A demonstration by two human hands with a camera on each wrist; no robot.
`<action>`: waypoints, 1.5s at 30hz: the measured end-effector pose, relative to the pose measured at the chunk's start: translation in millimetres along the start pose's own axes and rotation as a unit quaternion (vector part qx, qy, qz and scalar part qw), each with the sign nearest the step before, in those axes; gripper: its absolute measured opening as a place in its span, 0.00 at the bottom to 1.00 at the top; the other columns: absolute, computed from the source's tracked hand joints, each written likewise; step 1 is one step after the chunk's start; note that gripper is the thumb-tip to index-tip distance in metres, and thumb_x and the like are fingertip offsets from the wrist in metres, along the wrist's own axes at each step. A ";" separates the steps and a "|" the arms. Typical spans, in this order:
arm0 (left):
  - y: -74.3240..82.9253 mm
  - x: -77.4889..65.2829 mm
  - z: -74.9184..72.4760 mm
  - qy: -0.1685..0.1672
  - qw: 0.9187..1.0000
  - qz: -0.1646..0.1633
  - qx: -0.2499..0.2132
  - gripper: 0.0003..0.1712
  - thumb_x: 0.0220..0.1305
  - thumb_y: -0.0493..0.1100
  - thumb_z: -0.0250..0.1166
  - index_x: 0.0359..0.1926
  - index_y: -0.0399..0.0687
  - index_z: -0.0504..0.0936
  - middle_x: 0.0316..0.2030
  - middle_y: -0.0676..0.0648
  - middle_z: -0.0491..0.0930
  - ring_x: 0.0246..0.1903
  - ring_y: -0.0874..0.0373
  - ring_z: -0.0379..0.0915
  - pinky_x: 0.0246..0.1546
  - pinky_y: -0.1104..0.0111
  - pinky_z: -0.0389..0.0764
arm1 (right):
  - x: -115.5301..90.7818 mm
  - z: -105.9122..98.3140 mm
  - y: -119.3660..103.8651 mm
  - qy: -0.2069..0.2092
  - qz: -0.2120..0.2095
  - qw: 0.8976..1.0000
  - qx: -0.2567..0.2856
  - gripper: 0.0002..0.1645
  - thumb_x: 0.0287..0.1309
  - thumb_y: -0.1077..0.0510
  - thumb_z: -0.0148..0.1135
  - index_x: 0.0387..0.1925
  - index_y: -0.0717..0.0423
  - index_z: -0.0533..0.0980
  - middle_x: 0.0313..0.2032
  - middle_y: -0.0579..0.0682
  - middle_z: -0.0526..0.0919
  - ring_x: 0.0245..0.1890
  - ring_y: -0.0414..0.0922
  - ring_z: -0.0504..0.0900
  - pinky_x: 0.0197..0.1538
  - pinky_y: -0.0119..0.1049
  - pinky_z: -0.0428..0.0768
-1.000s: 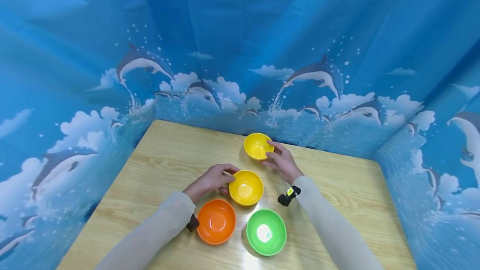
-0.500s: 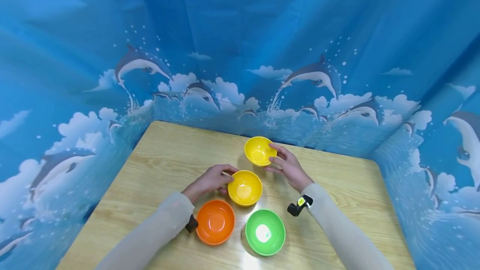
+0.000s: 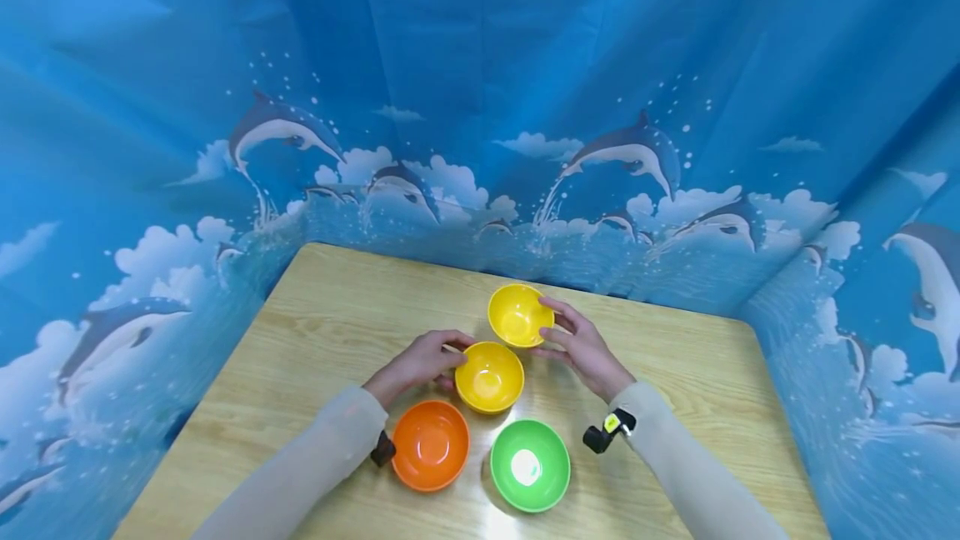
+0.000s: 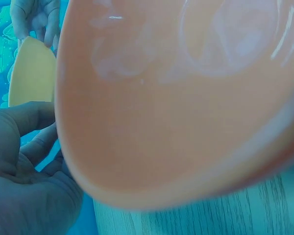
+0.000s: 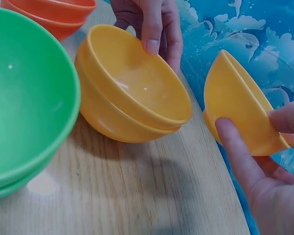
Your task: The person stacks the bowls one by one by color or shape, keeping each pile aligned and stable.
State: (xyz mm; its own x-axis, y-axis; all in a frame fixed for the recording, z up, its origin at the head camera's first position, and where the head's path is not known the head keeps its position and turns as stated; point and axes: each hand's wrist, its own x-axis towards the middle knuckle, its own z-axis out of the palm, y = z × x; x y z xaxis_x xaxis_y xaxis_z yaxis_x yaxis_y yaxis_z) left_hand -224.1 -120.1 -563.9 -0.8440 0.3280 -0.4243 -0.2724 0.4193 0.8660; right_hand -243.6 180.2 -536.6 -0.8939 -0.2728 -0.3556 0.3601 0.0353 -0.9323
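My right hand (image 3: 587, 348) grips a yellow bowl (image 3: 517, 317) by its right side; the right wrist view shows it tilted, thumb and fingers on its wall. Just nearer to me sits a stack of two nested yellow bowls (image 5: 132, 83) on the table. At the stack's left rim my left hand (image 3: 426, 359) pinches the edge, its thumb over the rim and the other fingers outside. In the head view the lone bowl's near edge comes right up to the stack's far rim. The left wrist view is mostly filled by an orange bowl (image 4: 161, 127).
Nearest me, a stack of orange bowls (image 3: 431, 446) stands on the left, beside my left wrist. To its right is a stack of green bowls (image 3: 530, 465). The wooden table (image 3: 675, 407) ends at a blue dolphin-print curtain (image 3: 465, 65) along the back and sides.
My right hand has brought its yellow bowl nearer to me, from the table's far edge toward the yellow stack. The left hand and the other bowls have stayed in place.
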 end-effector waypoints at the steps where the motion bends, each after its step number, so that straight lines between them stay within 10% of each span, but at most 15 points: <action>1: 0.0 0.3 0.2 0.000 1.000 -0.001 0.000 0.19 0.81 0.40 0.63 0.68 0.49 0.83 0.63 0.42 0.82 0.45 0.52 0.83 0.39 0.61 0.92 | -1.3 0.3 0.2 -0.002 0.000 1.000 0.001 0.37 0.80 0.65 0.58 0.83 0.45 0.63 0.84 0.56 0.59 0.77 0.61 0.71 0.73 0.62 0.78; 18: -1.5 1.9 0.6 -0.003 1.000 -0.005 0.000 0.21 0.82 0.40 0.62 0.70 0.49 0.82 0.67 0.41 0.80 0.49 0.51 0.83 0.40 0.61 0.92 | -19.4 8.4 10.4 -0.079 -0.018 0.996 -0.034 0.37 0.78 0.65 0.60 0.82 0.48 0.64 0.83 0.59 0.60 0.68 0.56 0.80 0.69 0.66 0.80; 45: -2.1 4.3 1.8 0.005 1.000 -0.009 -0.004 0.18 0.82 0.41 0.62 0.68 0.49 0.83 0.67 0.40 0.80 0.48 0.51 0.83 0.39 0.63 0.93 | -28.2 21.9 27.1 -0.091 -0.049 0.986 -0.131 0.31 0.80 0.57 0.61 0.79 0.55 0.68 0.79 0.67 0.67 0.61 0.53 0.86 0.60 0.62 0.88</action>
State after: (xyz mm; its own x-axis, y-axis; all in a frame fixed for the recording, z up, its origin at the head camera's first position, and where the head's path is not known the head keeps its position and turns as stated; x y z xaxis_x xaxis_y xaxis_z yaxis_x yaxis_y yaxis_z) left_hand -226.3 -118.0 -568.0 -0.8437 0.3123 -0.4366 -0.2903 0.4188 0.8605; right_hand -202.8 167.8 -550.4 -0.8496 -0.4550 -0.2667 0.1710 0.2407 -0.9554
